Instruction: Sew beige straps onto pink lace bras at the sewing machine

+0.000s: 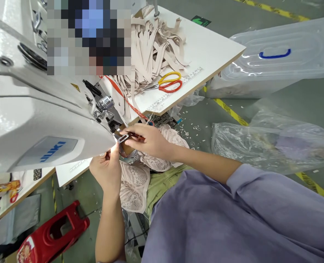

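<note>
My left hand (107,171) is closed in a pinch under the head of the white sewing machine (41,109), close to the needle area. What its fingertips grip is too small to make out. Opposite it, my right hand (151,141) curls around a small tool with dark and orange parts (138,137), partly hidden by the fingers. A small metal piece (123,138) shows at its fingertips. Below both hands, a pale pink lace bra (134,184) hangs over the table edge onto my lap. An orange braided cord (123,98) runs from the machine toward my right hand.
On the white table (211,44) lie a heap of beige straps (156,51) and scissors with yellow and red handles (169,83). A lidded plastic bin (277,54) and a plastic bag (241,146) are at right. A red stool (55,233) stands lower left.
</note>
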